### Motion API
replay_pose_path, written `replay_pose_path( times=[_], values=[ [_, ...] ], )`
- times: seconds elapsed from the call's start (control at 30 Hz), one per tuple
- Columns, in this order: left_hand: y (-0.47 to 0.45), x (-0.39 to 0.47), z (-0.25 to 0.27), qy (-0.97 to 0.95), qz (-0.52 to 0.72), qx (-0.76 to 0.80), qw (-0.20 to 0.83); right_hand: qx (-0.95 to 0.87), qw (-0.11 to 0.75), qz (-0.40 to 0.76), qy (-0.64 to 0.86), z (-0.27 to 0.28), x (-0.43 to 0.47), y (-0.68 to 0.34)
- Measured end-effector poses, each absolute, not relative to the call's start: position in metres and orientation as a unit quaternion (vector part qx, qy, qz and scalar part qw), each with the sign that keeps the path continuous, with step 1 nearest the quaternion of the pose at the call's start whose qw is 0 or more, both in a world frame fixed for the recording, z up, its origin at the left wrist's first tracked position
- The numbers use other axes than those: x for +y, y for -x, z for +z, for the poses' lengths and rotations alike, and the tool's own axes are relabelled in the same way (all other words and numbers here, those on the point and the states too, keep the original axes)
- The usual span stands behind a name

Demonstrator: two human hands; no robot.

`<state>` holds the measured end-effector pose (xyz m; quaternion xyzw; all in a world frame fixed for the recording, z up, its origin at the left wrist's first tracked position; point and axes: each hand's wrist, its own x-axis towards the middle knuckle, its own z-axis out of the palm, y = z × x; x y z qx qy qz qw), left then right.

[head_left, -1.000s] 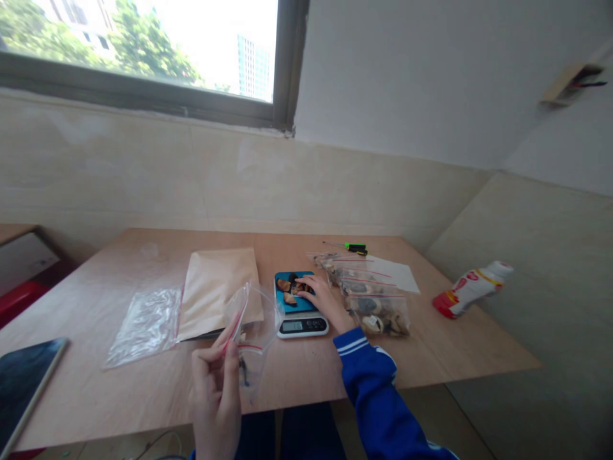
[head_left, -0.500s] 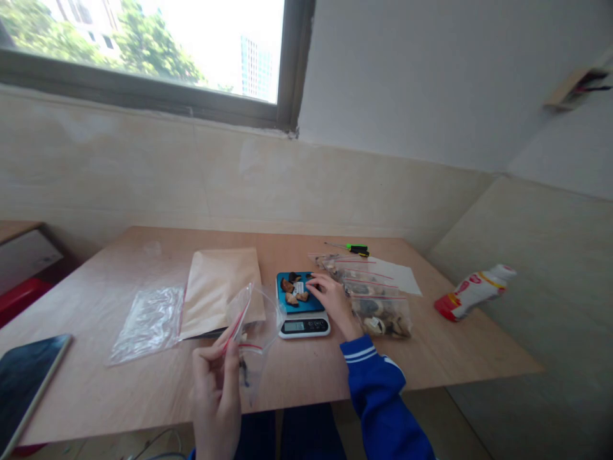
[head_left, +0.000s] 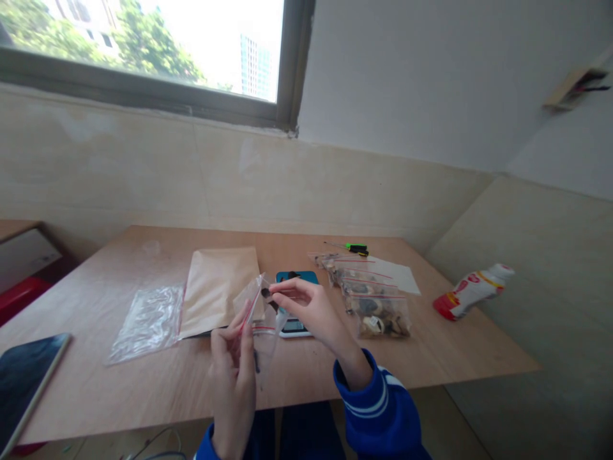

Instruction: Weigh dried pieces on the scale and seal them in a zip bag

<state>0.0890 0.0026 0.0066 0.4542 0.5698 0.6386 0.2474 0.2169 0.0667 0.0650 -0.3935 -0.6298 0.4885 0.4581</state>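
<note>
My left hand (head_left: 234, 377) is closed on the edge of a clear zip bag (head_left: 268, 345) with a red seal line, held upright above the table's front. A small dark strip shows low in the bag. My right hand (head_left: 311, 313) pinches a small dark dried piece (head_left: 266, 292) at the bag's mouth. Behind that hand stands a digital kitchen scale (head_left: 306, 276) with a blue platform, partly covered by the hand and bag. Dark bits show at the platform's far edge; the rest of what lies on it is hidden.
Filled zip bags (head_left: 380, 319) lie in a row on the right, near white paper (head_left: 405, 276) and a green screwdriver (head_left: 355, 247). A bottle (head_left: 472, 294) stands far right. Leftward lie a brown paper bag (head_left: 218, 281), clear plastic bags (head_left: 146, 322) and a tablet (head_left: 31, 377).
My right hand has moved left and nearer from the scale to the bag's mouth, bringing a dark dried piece with it. My left hand and the bag have shifted slightly right.
</note>
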Motion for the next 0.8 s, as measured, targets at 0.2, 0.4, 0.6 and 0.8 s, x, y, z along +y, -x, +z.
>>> replay_pose_path(
  times=[0.2,0.4,0.6,0.8],
  values=[
    [-0.088,0.002,0.008,-0.424,0.664,0.553,0.271,-0.692,0.501,0.304,0.421,0.049,0.078,-0.218],
    [-0.086,0.002,0.007,-0.4,0.665,0.567,0.275,-0.722,0.337,0.099,0.596,-0.026,0.111,-0.241],
    [-0.086,-0.001,0.005,-0.402,0.676,0.549,0.283,-0.745,0.302,0.078,0.589,-0.053,0.117,-0.247],
    [-0.085,0.001,0.006,-0.396,0.674,0.555,0.284,-0.695,0.426,0.148,0.56,-0.01,0.11,-0.252]
  ],
)
